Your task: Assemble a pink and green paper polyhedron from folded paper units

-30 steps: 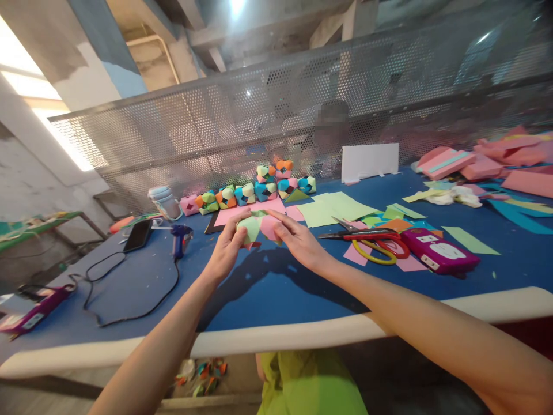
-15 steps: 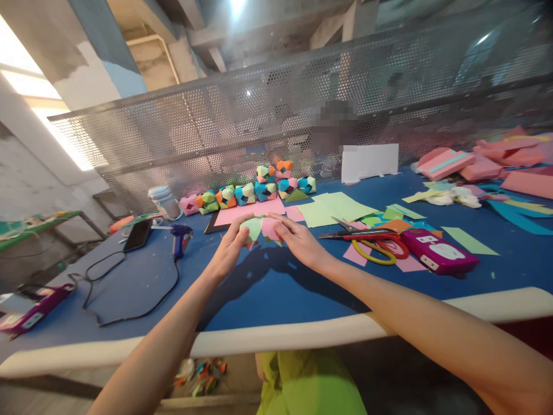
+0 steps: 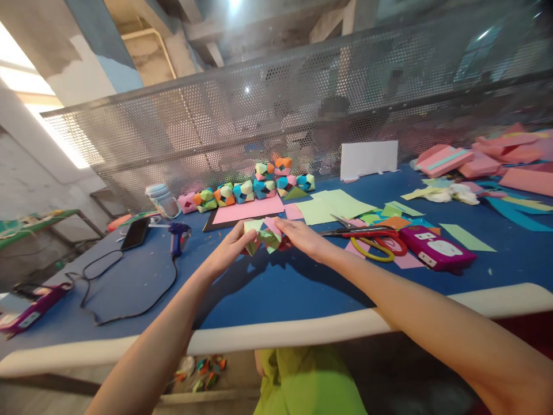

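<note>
Between my two hands is a folded paper piece [image 3: 268,241] in light green and pink, held above the blue table. My left hand [image 3: 235,245] pinches its left side, the thumb on the pale green face. Gripping the right side is my right hand [image 3: 298,236], with the thumb near the pink flap. The undersides of the fingers are partly hidden. Just beyond the hands lies a pink paper sheet [image 3: 246,212] on a dark board. Behind it stands a row of folded paper balls [image 3: 244,192], with two more stacked on top.
Scissors [image 3: 375,245] and a purple power strip [image 3: 438,248] lie to the right among paper sheets [image 3: 341,204]. At left are a blue glue gun [image 3: 177,237], its looping cord, a phone [image 3: 136,233] and a bottle [image 3: 162,200]. A perforated metal screen [image 3: 216,127] closes the back.
The paper piece has been turned in my hands, so its folded green lower faces and a gap in the middle now show. Both hands still hold it.
</note>
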`<state>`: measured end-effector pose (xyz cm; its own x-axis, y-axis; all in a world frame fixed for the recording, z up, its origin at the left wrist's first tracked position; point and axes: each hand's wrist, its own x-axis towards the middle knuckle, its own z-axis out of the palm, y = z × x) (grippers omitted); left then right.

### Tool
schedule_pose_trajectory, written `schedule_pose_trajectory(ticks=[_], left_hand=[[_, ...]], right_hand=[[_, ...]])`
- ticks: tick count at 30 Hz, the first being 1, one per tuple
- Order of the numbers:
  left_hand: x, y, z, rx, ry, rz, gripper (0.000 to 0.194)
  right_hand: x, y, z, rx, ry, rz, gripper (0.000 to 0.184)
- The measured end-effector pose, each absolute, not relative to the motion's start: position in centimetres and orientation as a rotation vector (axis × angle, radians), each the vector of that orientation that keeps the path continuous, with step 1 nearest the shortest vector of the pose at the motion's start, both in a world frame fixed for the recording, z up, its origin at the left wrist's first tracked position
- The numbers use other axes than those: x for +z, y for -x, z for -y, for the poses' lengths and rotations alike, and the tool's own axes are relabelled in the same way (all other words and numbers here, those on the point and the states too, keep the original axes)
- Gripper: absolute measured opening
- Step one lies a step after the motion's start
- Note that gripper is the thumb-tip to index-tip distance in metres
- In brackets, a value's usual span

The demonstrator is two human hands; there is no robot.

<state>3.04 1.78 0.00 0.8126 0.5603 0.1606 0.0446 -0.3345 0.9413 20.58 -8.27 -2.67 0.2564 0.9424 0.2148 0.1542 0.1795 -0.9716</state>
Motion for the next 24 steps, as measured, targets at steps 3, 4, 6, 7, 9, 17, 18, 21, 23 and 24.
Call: schedule_pose_trajectory(ticks=[3, 4, 6, 7, 9, 17, 18, 21, 23, 24], left_hand=[[-0.2, -3.2, -1.8, 0.524, -1.788, -0.483, 0.047], [-0.2, -3.3, -1.9, 0.523, -1.749, -0.475, 0.046], [-0.4, -3.4, -2.0, 0.521, -1.660, -0.455, 0.045], [-0.5, -3.5, -2.1, 0.516, -1.617, -0.453, 0.046], [-0.7, -3.6, -2.4, 0.505, -1.537, -0.481, 0.047], [-0.7, -3.7, -2.8, 0.437, -1.394, -0.581, 0.050], [-0.6, -3.7, -2.8, 0.439, -1.391, -0.586, 0.049], [-0.6, -3.7, -2.8, 0.436, -1.394, -0.586, 0.048], [-0.6, -3.8, -2.8, 0.433, -1.401, -0.600, 0.047], [-0.7, -3.8, -2.8, 0.434, -1.404, -0.607, 0.047]], right_hand=[[-2.8, -20.7, 8.2, 0.856, 1.277, 1.164, 0.056], [-2.8, -20.7, 8.2, 0.867, 1.278, 1.157, 0.057], [-2.8, -20.7, 8.2, 0.884, 1.284, 1.138, 0.058], [-2.8, -20.7, 8.2, 0.895, 1.287, 1.124, 0.058], [-2.8, -20.7, 8.1, 0.917, 1.293, 1.100, 0.057], [-2.5, -20.8, 8.4, 0.741, 1.323, 1.236, 0.068], [-2.5, -20.9, 8.4, 0.717, 1.325, 1.256, 0.072], [-2.7, -21.0, 8.4, 0.667, 1.349, 1.305, 0.072], [-2.8, -21.1, 8.4, 0.652, 1.374, 1.328, 0.068], [-2.9, -21.1, 8.4, 0.653, 1.381, 1.339, 0.068]])
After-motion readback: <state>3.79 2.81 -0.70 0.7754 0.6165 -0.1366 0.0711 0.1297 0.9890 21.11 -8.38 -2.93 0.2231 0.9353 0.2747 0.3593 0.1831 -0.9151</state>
